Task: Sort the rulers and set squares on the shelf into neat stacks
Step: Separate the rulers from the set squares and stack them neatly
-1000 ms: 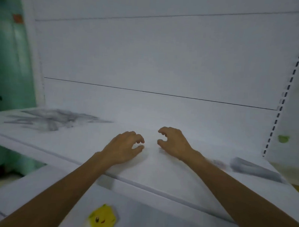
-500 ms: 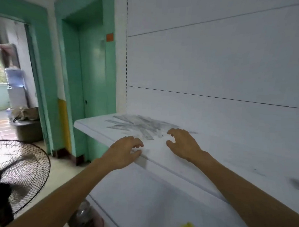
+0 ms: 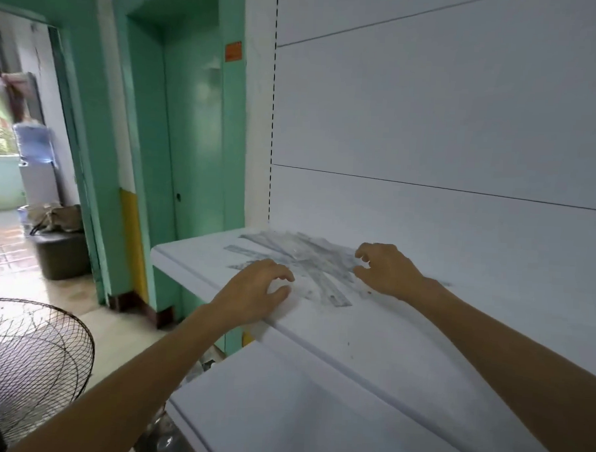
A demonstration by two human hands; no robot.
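A white shelf (image 3: 387, 335) juts from a white panelled back wall (image 3: 431, 122), beside a green door (image 3: 198, 136) and a floor fan (image 3: 27, 361). Clear rulers and set squares (image 3: 310, 259) lie scattered at its left end. The left hand (image 3: 252, 292) and right hand (image 3: 386, 272) flank them, fingers loosely curled, holding nothing.

Rulers and set squares (image 3: 298, 260): clear plastic with pale grey-blue markings, lying flat, criss-crossed in one loose heap, no stacks yet.
Place: left end of the white shelf (image 3: 370, 335), close to the back panel.
Foremost ruler (image 3: 333, 295): poking out of the heap, slanting toward the front edge.
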